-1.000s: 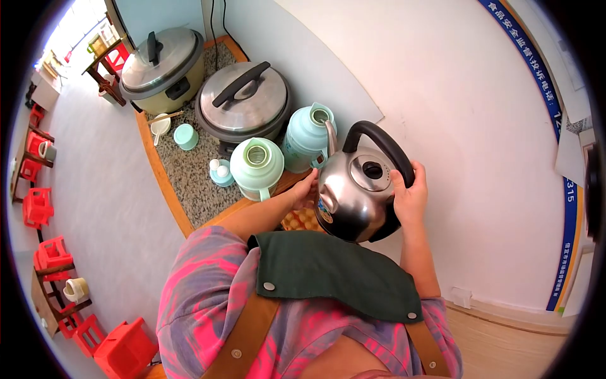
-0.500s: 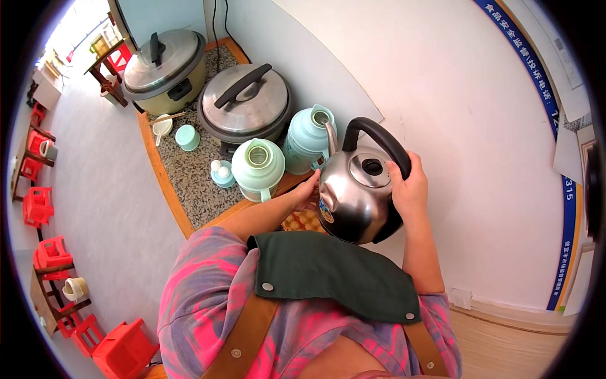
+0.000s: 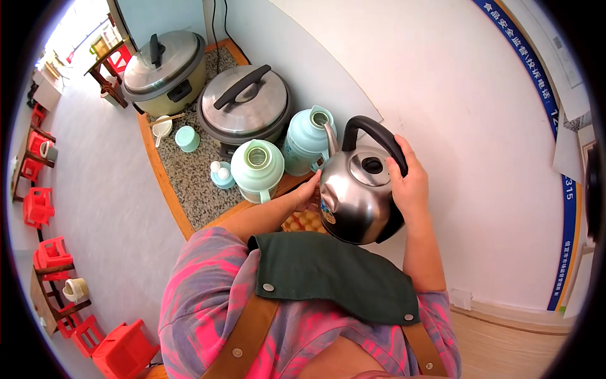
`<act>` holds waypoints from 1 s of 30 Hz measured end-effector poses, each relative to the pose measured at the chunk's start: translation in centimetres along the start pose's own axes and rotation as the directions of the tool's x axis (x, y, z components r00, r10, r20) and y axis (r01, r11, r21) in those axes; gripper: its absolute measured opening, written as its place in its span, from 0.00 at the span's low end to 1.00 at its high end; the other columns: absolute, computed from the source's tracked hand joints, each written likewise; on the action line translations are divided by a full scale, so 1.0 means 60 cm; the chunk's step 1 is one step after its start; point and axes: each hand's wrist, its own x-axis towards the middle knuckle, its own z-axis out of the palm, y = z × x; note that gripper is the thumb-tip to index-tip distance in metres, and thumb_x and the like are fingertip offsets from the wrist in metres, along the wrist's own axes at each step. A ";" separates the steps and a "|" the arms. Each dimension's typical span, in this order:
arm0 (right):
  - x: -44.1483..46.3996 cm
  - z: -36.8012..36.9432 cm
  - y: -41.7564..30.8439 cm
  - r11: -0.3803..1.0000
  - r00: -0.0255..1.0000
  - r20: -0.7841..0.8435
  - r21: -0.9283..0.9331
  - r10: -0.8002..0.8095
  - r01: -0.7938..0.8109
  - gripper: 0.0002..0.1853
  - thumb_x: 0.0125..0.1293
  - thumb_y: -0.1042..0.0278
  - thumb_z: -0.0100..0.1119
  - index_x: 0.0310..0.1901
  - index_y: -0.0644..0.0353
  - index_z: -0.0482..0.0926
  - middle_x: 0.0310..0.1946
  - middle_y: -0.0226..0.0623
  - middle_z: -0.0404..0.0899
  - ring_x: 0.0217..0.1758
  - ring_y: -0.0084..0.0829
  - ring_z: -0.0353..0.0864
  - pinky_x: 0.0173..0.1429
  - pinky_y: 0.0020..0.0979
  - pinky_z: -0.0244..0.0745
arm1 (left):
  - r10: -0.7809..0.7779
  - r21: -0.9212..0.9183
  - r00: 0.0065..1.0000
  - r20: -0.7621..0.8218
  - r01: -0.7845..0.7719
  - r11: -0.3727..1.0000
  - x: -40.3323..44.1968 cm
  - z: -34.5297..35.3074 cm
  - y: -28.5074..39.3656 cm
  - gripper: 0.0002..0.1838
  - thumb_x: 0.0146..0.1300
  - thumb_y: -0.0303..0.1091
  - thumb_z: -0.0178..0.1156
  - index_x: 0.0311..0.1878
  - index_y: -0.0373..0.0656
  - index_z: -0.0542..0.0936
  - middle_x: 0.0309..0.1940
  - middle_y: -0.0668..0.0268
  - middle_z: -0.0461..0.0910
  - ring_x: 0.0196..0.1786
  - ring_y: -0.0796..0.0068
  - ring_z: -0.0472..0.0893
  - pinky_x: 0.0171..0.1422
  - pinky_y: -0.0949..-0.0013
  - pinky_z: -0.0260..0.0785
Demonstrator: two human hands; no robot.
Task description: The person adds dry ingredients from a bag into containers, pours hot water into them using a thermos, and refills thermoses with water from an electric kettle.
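Observation:
A steel kettle (image 3: 360, 196) with a black handle and dark lower body tilts to the left. My right hand (image 3: 411, 183) grips the rear end of its handle, the thumb near the lid. The spout tip meets the mouth of a light blue thermos (image 3: 307, 140); whether water flows is not visible. My left hand (image 3: 308, 194) is low between that thermos and the kettle, close to the thermos handle. Its fingers are mostly hidden behind the kettle, so its grip is unclear. Beside my left forearm stands an uncapped pale green thermos (image 3: 257, 167).
Two large rice cookers, one grey (image 3: 246, 110) and one cream (image 3: 163, 72), stand on a speckled counter (image 3: 189, 183). Near them are a turquoise cup (image 3: 187, 139), a white ladle (image 3: 162, 128) and thermos stoppers (image 3: 221, 174). A white wall (image 3: 480, 158) rises at right; red stools (image 3: 125, 350) stand left.
My right hand's fingers have loosened and slid slightly up the outside of the kettle handle. The kettle stays nearly in place, its spout still at the blue thermos mouth.

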 end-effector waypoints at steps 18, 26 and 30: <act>0.025 -0.012 -0.033 0.996 0.995 0.083 -0.062 0.062 -0.057 0.21 0.62 0.66 0.55 0.58 0.50 0.70 0.39 0.46 0.80 0.42 0.45 0.79 0.46 0.36 0.73 | -0.001 0.039 1.000 0.002 0.001 0.999 -0.015 0.022 0.003 0.47 0.54 0.78 0.27 0.63 0.50 0.67 0.55 0.55 0.72 0.57 0.53 0.71 0.58 0.47 0.63; 0.033 -0.003 -0.009 0.997 0.992 0.120 -0.072 -0.029 0.037 0.22 0.63 0.69 0.51 0.60 0.55 0.67 0.49 0.48 0.76 0.52 0.44 0.76 0.54 0.35 0.69 | 0.065 -0.088 0.992 0.112 -0.055 0.995 0.002 0.019 -0.016 0.46 0.57 0.76 0.18 0.43 0.46 0.76 0.30 0.62 0.79 0.33 0.57 0.75 0.36 0.49 0.69; 0.035 -0.009 -0.041 0.976 0.960 0.189 -0.104 0.207 -0.190 0.22 0.65 0.68 0.50 0.62 0.55 0.66 0.51 0.46 0.75 0.53 0.42 0.76 0.56 0.34 0.68 | 0.100 -0.074 0.992 0.076 -0.094 0.993 -0.004 0.016 -0.014 0.45 0.58 0.75 0.22 0.57 0.45 0.67 0.48 0.52 0.72 0.56 0.45 0.70 0.52 0.43 0.67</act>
